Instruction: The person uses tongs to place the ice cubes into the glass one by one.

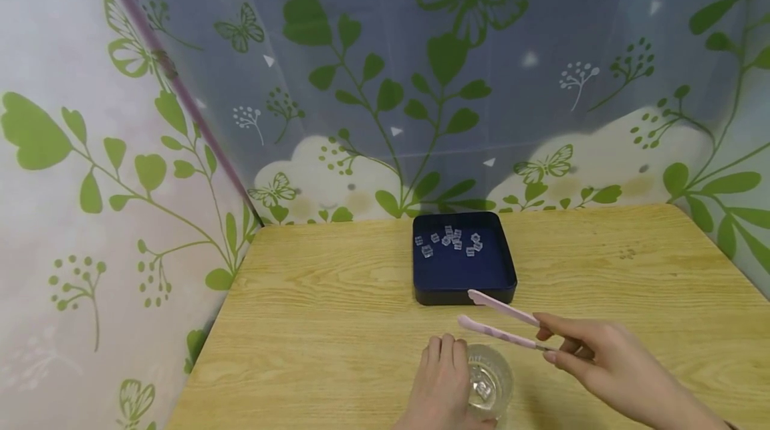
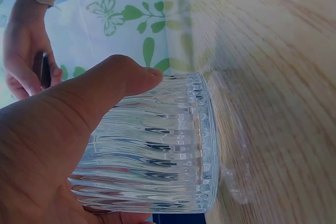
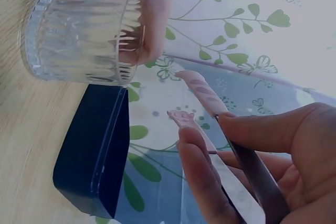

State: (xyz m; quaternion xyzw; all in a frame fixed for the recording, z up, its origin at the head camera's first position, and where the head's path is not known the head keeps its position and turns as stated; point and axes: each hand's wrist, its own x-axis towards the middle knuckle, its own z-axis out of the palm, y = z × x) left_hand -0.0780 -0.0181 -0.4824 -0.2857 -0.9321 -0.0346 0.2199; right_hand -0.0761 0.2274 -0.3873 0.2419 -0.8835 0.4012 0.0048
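Observation:
My left hand (image 1: 442, 380) grips a clear ribbed glass (image 1: 492, 376) from its left side, thumb and fingers around the wall; the glass stands on the table. Through its mouth a clear piece or so shows at the bottom. My right hand (image 1: 607, 356) holds pink-tipped tongs (image 1: 502, 335) between thumb and fingers. The tongs' arms are spread, with nothing between the tips (image 3: 181, 116). Beyond the tips sits a dark blue square tray (image 1: 463, 276), holding several small clear cubes (image 1: 451, 237) toward its far side.
The wood-grain table (image 1: 313, 323) reaches back to a patterned cloth wall (image 1: 385, 82) with green leaves and butterflies. Another patterned cloth (image 1: 120, 229) borders the left side. The tray stands near the table's back edge.

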